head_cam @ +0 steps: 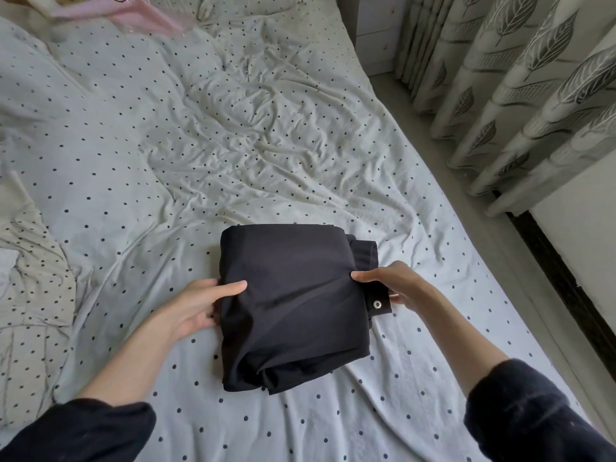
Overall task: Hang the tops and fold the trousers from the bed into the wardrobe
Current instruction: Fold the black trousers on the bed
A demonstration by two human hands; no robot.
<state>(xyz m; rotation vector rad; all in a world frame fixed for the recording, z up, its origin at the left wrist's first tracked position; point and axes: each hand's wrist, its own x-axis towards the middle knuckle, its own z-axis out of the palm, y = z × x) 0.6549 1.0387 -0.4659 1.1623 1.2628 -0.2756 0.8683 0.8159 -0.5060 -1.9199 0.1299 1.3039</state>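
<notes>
Left hand and right hand each pinched a side of the folded black trousers on the bed; lifting levelly, fingers underneath, would likely keep the folds intact.

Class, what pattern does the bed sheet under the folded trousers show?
Small dark polka dots on a pale sheet, clearest in the head view.

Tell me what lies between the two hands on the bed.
In the head view, the folded black trousers fill the stretch between the left hand and right hand; both grip their sides, over the dotted sheet.
</notes>
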